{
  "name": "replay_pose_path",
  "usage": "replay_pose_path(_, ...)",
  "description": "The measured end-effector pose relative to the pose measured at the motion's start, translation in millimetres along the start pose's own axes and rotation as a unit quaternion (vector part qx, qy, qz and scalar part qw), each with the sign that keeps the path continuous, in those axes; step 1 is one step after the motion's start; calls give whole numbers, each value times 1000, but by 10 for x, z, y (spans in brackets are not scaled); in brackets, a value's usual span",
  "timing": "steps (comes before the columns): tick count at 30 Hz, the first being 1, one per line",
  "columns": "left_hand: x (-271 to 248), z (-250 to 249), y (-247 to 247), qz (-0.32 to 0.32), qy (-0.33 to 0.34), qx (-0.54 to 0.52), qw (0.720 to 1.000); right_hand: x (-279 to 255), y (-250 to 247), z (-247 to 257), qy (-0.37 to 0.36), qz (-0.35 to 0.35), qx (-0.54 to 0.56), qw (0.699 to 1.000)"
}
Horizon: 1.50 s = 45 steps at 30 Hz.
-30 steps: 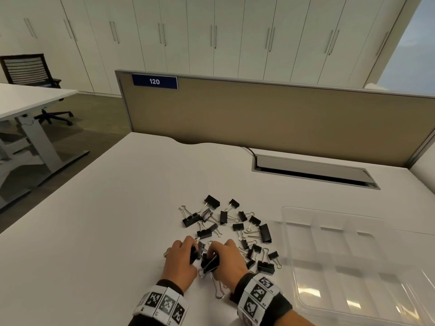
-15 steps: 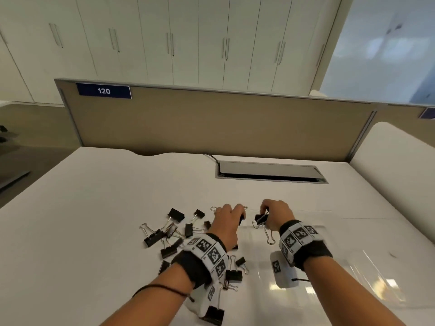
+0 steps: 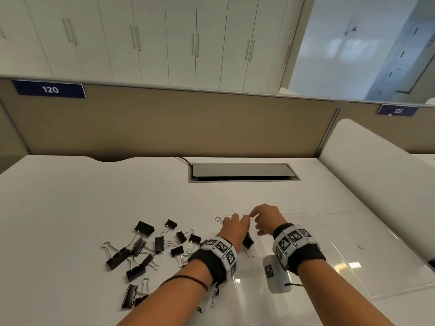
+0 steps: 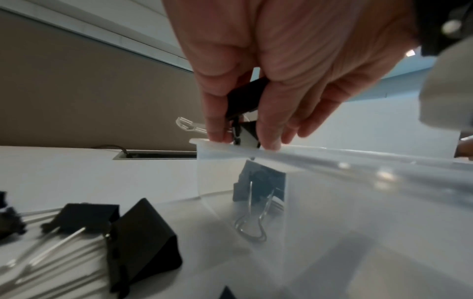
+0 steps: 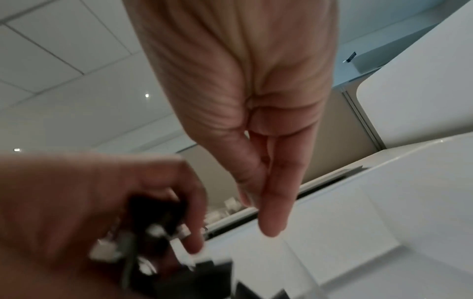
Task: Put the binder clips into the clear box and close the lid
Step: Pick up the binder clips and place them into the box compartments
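Note:
Several black binder clips lie scattered on the white desk, left of the clear box. My left hand hovers over the box's near-left corner. In the left wrist view its fingers pinch a black binder clip just above the box rim. One binder clip stands inside the box, also seen through the wall. My right hand hangs over the box beside the left hand, fingers straight and empty. The box's lid cannot be made out.
A tan divider panel stands along the desk's far edge, with a cable port in front of it. A white rounded partition borders the desk on the right. Loose clips lie close against the box's left side.
Both hands carried clips from the pile rightward to the box. The right hand has let go of its clip, and a clip now stands in the box. The left hand still holds one.

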<state>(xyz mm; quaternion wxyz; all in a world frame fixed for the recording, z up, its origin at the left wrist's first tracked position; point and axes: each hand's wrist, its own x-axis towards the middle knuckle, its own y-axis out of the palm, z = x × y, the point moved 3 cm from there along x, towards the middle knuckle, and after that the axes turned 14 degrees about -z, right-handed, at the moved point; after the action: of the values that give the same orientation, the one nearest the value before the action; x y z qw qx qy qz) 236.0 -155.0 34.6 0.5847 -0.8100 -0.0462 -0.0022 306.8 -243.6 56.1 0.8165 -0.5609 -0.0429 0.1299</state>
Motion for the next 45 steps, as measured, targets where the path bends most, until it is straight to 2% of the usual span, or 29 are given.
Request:
replay_pose_path(5,11,-78,148,77,49,79,993,-1,-84,-53,16,-30,51,998)
replay_pose_path(7,-11,-67,164,78,61,77,992,-20,-85,-51,9,-32,52,998)
replay_pose_path(9,-22,1,105,44,45,33,997,-56,-89,4,-2,-39,58,998)
replay_pose_path(13,-118,482,-211,-63,-79,-75,992,-168,-15,276,-51,-34,52,997)
replay_pose_path(17,-369,1189,-475,-98,-204,-47,973,-282,203,596,-83,-8,54,995)
replay_pose_path(20,-662,1629,-557,-97,-286,-20,953,-411,458,863,-112,25,37,993)
replay_pose_path(25,-1083,2038,-517,-56,-373,29,926,-534,695,1145,-143,69,-90,983)
replay_pose_path(30,-1230,2250,-382,-10,-369,41,928,-604,807,1345,-154,123,-147,969)
replay_pose_path(34,-1202,2310,-264,2,-328,48,944,-596,845,1429,-162,110,-196,961)
replay_pose_path(37,-1203,2283,-217,10,-300,74,951,-631,937,1396,-148,127,-246,949)
replay_pose_path(42,-1213,2287,-221,11,-289,100,952,-661,1062,1317,-103,111,-218,964)
replay_pose_path(45,-1232,2294,-230,10,-286,88,954,-705,1119,1293,-81,77,-196,974)
